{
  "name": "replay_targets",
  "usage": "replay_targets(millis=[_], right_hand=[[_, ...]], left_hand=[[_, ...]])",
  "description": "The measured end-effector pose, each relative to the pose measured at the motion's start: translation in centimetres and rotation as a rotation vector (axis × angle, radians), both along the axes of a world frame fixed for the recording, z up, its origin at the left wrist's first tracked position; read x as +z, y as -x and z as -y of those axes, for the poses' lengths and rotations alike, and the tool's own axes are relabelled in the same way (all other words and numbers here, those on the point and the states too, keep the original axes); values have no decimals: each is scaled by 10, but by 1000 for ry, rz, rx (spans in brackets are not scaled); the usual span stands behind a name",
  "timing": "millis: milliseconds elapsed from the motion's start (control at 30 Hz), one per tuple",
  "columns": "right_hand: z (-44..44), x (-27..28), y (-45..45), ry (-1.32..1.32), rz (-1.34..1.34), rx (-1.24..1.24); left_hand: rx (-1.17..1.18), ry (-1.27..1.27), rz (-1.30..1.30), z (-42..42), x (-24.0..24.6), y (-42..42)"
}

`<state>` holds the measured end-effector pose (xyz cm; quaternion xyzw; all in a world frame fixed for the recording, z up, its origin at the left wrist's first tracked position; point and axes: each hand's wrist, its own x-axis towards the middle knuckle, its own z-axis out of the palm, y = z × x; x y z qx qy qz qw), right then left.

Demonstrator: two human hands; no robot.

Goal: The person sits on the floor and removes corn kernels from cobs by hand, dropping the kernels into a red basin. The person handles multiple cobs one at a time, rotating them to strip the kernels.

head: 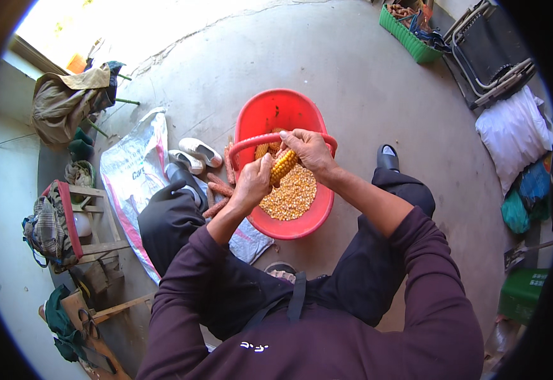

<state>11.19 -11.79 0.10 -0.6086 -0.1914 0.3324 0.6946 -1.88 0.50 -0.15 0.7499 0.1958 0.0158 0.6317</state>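
Observation:
A partly shelled ear of yellow corn [283, 167] is held over a red plastic basket [323, 212]. My left hand [253, 184] grips its lower end, fingers curled around it. At its upper end is my right hand [308, 149], with the thumb by the basket's red handle [257, 141]. Pinkish bare cob shows along the ear's upper side. Loose corn kernels [291, 197] cover the near part of the basket floor. Beyond the handle lie more ears of corn [261, 151], partly hidden by the handle and my hands.
Bare corn cobs [217, 208] lie left of the basket, by a white woven sack [131, 156] and white shoes [201, 151]. Wooden stools [100, 209] stand along the left wall. At the right are a green basket [407, 38], a folded chair [487, 57] and a white bag [511, 135].

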Motion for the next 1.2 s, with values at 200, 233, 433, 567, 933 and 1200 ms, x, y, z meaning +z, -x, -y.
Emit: replay_targets(millis=[200,233,433,567,933,1200], right_hand=[[5,1,-6,8,-33,31],[6,3,-9,35,-22,27],[14,15,-10,73,-57,-3],[14,13,-7,99,-40,-22],[16,19,-6,101,-32,-16],[14,16,-10,84,-79,-132]], left_hand=[[24,377,-192,-1,31,0],[8,420,-161,-3,33,1],[-104,272,-108,-1,36,3],[-29,159,-19,6,14,4],[57,500,-169,0,29,2],[-61,-33,145,3,15,0]])
